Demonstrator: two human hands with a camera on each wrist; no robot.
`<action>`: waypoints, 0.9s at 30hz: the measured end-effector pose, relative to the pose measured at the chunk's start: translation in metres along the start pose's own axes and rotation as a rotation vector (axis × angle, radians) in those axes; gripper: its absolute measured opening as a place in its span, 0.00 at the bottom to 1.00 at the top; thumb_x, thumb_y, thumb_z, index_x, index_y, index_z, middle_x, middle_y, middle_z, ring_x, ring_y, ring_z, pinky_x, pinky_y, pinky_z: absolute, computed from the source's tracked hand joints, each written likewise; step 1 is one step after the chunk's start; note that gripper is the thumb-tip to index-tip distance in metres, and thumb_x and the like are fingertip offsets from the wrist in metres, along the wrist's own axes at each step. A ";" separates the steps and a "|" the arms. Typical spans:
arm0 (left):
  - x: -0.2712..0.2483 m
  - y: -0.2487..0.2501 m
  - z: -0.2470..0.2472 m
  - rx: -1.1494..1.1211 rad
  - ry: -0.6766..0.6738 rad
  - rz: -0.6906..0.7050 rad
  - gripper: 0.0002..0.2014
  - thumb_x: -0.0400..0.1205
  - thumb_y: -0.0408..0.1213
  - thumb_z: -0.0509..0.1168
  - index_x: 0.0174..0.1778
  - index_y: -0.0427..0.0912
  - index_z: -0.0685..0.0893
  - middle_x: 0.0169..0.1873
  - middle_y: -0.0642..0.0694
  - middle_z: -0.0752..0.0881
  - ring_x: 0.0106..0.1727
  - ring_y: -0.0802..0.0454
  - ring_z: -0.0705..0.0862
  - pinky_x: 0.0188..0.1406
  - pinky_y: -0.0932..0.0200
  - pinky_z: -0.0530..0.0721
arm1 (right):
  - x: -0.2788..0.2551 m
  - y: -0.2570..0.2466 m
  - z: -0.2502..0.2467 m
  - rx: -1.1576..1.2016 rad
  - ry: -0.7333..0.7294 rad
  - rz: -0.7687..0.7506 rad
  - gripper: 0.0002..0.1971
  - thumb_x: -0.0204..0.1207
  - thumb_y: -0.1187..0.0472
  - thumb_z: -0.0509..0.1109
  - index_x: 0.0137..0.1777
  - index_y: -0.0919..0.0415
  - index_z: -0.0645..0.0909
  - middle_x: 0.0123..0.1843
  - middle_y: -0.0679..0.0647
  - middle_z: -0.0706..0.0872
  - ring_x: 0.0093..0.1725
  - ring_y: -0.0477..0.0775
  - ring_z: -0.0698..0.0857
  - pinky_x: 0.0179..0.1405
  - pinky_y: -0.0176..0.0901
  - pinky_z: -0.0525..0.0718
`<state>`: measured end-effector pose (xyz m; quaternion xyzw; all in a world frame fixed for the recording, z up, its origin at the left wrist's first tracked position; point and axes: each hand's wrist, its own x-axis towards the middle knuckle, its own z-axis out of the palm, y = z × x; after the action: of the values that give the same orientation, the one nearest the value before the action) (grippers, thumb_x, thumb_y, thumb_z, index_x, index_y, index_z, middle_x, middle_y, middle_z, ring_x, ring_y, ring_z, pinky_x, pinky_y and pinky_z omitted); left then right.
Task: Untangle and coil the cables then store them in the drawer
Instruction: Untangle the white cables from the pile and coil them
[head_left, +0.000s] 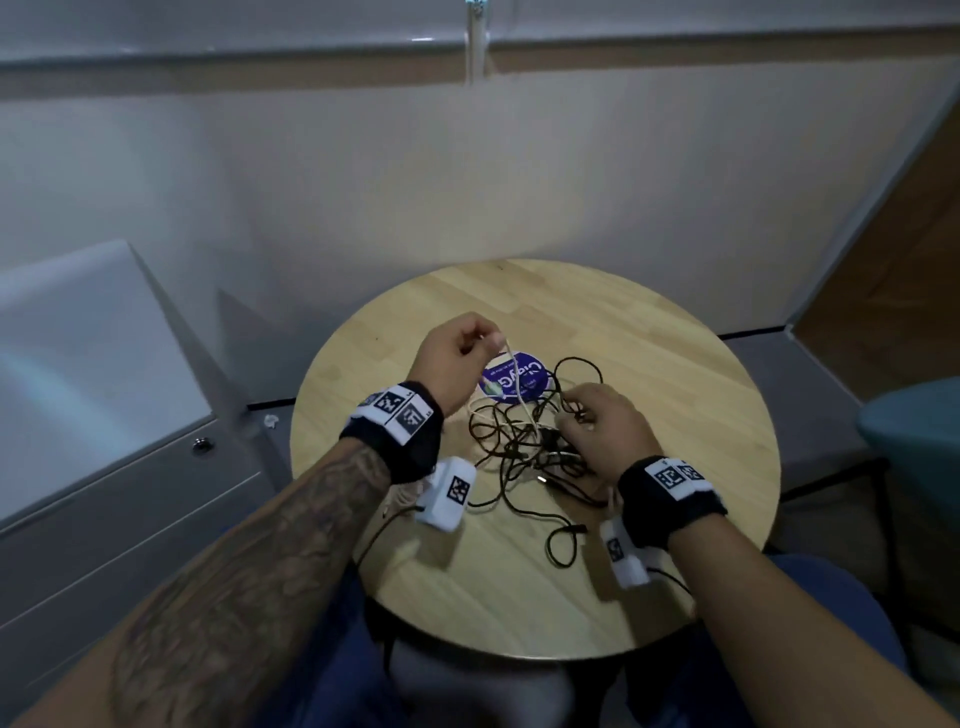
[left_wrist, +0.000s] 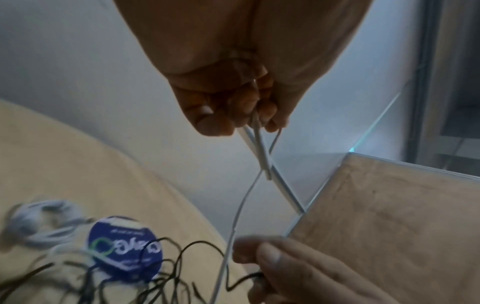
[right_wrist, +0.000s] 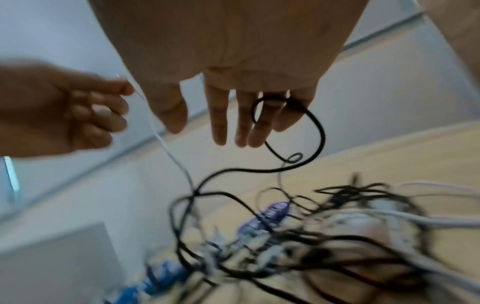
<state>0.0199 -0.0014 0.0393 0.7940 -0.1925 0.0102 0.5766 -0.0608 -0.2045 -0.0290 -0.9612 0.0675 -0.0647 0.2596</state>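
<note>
Above table (head_left: 649, 332), left hand (head_left: 460, 358) pinching white cable (head_left: 519, 387)

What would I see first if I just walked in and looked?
A messy tangle of black cables in the middle of a round wooden table. The left hand pinches a white cable up out of it, above a round blue sticker, while the right hand reaches into the tangle.
</note>
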 end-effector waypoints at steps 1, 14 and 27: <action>0.002 0.010 0.000 -0.011 -0.011 0.030 0.04 0.83 0.33 0.66 0.43 0.40 0.83 0.21 0.62 0.78 0.24 0.67 0.73 0.27 0.68 0.74 | 0.001 -0.012 -0.007 0.085 0.000 -0.046 0.20 0.78 0.43 0.69 0.65 0.50 0.85 0.68 0.50 0.84 0.67 0.55 0.81 0.67 0.51 0.79; -0.006 0.018 0.004 -0.089 0.064 -0.187 0.12 0.80 0.30 0.66 0.58 0.46 0.76 0.50 0.46 0.81 0.35 0.51 0.82 0.29 0.56 0.81 | 0.013 -0.066 -0.081 -0.230 -0.023 0.057 0.10 0.77 0.43 0.71 0.45 0.43 0.91 0.52 0.46 0.90 0.56 0.57 0.85 0.69 0.56 0.72; -0.033 0.006 0.050 0.031 -0.199 -0.131 0.07 0.83 0.38 0.66 0.46 0.42 0.89 0.33 0.50 0.87 0.27 0.65 0.81 0.31 0.70 0.77 | 0.018 -0.120 -0.132 0.816 0.172 -0.165 0.08 0.85 0.61 0.66 0.50 0.66 0.83 0.35 0.49 0.86 0.35 0.48 0.85 0.38 0.37 0.80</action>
<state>-0.0229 -0.0388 0.0203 0.8108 -0.1960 -0.1033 0.5418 -0.0527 -0.1692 0.1471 -0.7728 -0.0193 -0.1865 0.6062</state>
